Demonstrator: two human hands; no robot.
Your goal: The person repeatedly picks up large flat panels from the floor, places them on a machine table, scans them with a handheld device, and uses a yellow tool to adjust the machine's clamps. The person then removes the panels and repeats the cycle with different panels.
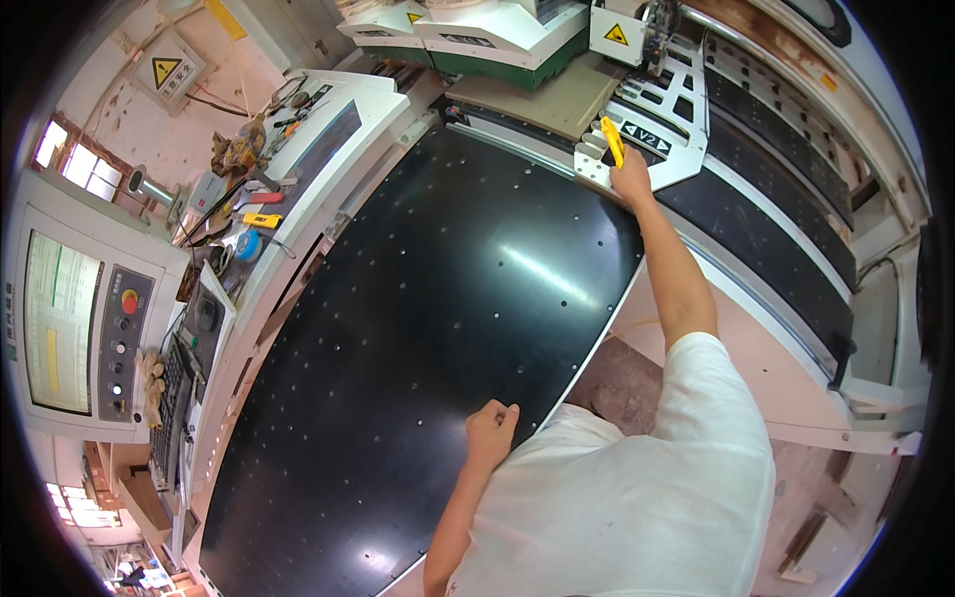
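Observation:
My right hand (633,175) reaches forward, gripping a yellow utility knife (612,140) that points up and away from me. Beneath it is a white metal plate (690,160) with oval cut-outs and a black label, part of a panel-drilling machine. A brown board (533,97) lies beside that plate, partly under the machine's green-skirted head (515,63). My left hand (492,433) is loosely curled over the near edge of a black table (448,313) dotted with small holes; nothing shows in its fingers.
At left stands a control console (82,321) with a screen and a red stop button (130,301). A keyboard (170,418) sits beside it. Another yellow cutter (261,220), blue tape (248,245) and loose tools lie on the side bench. Black slotted rails (753,231) run at right.

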